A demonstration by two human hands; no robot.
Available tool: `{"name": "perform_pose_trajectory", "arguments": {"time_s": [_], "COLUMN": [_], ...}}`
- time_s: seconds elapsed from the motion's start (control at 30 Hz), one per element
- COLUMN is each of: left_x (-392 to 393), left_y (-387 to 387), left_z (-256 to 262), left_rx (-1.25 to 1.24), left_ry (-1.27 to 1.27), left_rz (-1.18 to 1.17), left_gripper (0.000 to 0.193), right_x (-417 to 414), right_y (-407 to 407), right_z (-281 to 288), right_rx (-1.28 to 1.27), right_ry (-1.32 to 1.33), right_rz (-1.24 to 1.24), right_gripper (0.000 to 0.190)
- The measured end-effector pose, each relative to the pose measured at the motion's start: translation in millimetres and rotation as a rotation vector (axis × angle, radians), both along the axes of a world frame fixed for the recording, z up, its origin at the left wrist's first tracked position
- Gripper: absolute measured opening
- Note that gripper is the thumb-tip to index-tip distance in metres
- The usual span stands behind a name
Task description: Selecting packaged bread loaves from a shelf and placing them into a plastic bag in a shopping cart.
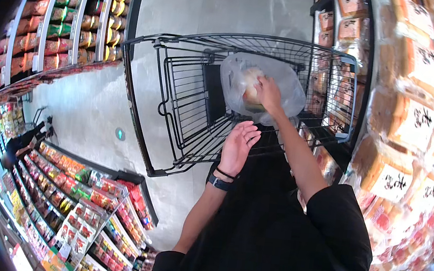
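My right hand (268, 94) reaches down into a black wire shopping cart (182, 103). Its fingers curl onto a pale, bread-like item in clear wrapping (251, 84), whose exact kind is blurred. Under and around that item spreads a translucent plastic bag (287, 83), with something yellowish-green partly showing below. Closer to my body, my left hand (240, 144) hovers palm up by the cart's near side, fingers apart and holding nothing. A dark watch (220, 182) and a thin black band circle the left wrist.
Stacks of wrapped bread loaves (411, 121) line the right side, close to the cart. On the left are shelves of packaged snacks (63, 17) and a lower snack rack (85, 200). A person (25, 142) stands farther off at left. Grey floor (224, 4) extends beyond the cart.
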State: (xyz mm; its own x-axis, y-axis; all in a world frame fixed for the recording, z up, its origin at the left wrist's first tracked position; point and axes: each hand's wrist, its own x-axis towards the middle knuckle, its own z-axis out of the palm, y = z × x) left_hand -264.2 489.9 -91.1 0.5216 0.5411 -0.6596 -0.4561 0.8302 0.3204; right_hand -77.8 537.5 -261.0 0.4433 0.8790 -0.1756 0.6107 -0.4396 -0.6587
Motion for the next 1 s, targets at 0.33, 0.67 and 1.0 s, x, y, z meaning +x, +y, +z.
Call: {"name": "perform_pose_trajectory", "arguments": {"time_s": [0.33,0.67,1.0], "left_x": [-95,-138,-84], "left_y": [-58,-138,-227], "left_z": [-7,6,105], "left_rx": [0.05,0.072,-0.001], "left_ry": [-0.067,-0.111,-0.409], "left_rz": [-0.167,-0.313,-0.635], "left_gripper": [0.035,0.044,0.055], "right_x": [-24,-73,-129], "right_y": [-150,-337,-506], "right_z": [149,357,429], "right_rx": [0.207,0.392,0.589], "right_ry": [0.072,0.567,0.609], "right_rz": [-0.323,-0.484,-0.627], "right_gripper": [0.036,0.02,0.03]}}
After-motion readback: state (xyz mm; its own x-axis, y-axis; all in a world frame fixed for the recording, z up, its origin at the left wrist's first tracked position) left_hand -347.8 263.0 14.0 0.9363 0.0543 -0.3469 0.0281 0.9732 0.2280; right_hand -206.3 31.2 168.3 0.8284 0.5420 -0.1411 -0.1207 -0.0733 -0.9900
